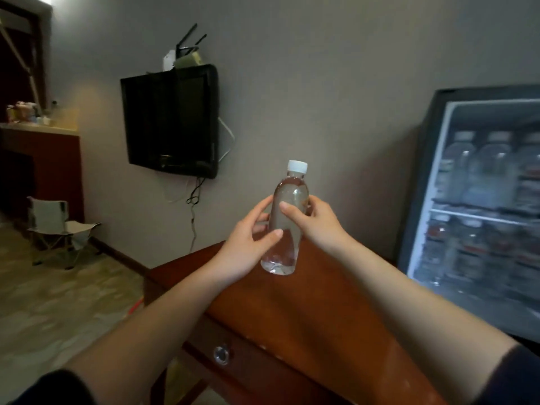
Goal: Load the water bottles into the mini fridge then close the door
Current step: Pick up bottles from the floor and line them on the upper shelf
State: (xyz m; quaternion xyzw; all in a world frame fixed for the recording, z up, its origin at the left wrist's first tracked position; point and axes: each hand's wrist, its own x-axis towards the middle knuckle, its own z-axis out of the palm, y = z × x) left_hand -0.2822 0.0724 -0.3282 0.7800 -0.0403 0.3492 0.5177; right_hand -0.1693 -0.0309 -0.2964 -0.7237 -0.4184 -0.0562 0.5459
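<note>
Both hands hold one clear plastic water bottle with a white cap (285, 226) upright over the far part of a glossy red-brown wooden table (306, 317). The left hand (244, 248) curls its fingers around the lower body, and the right hand (317, 222) wraps around the upper body. At the right stands a black mini fridge (423, 200) with blurred bottles on two shelves. A black flat television (169, 121) hangs on the grey wall (321, 83), and a small folding chair (58, 226) stands on the pale floor.

Before me is a wooden desk (292, 317) with a round drawer knob (221, 354). A black television (169, 121) hangs on the wall, a folding chair (58, 226) further left.
</note>
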